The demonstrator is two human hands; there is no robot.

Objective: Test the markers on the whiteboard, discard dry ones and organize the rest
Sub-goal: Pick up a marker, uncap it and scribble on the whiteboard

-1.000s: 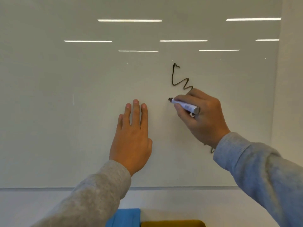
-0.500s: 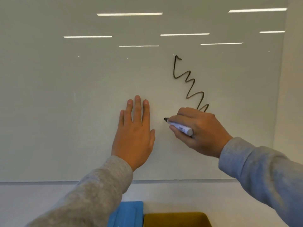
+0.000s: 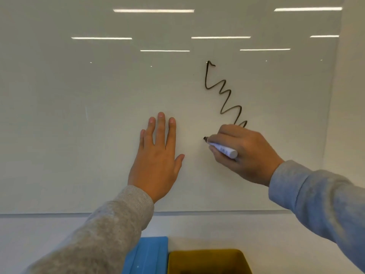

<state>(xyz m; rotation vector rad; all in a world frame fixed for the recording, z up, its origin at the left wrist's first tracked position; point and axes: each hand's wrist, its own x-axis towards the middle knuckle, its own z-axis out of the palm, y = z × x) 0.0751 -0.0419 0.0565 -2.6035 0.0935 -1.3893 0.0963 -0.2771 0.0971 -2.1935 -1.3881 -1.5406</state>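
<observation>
Right hand (image 3: 245, 153) grips marker (image 3: 222, 148), tip at whiteboard (image 3: 79, 115) below dark squiggle (image 3: 225, 95); left hand (image 3: 158, 157) pressed flat, fingers straight.

Left hand (image 3: 158, 155) flat on whiteboard (image 3: 79, 115), right hand (image 3: 246, 153) gripping marker (image 3: 223, 148) below dark squiggle (image 3: 223, 93).

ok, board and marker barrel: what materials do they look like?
Whiteboard: probably glass or gloss-coated panel; it mirrors ceiling light strips sharply. Marker in the right hand: looks like smooth white plastic with small print and a dark tip; exact plastic can't be told.
</observation>
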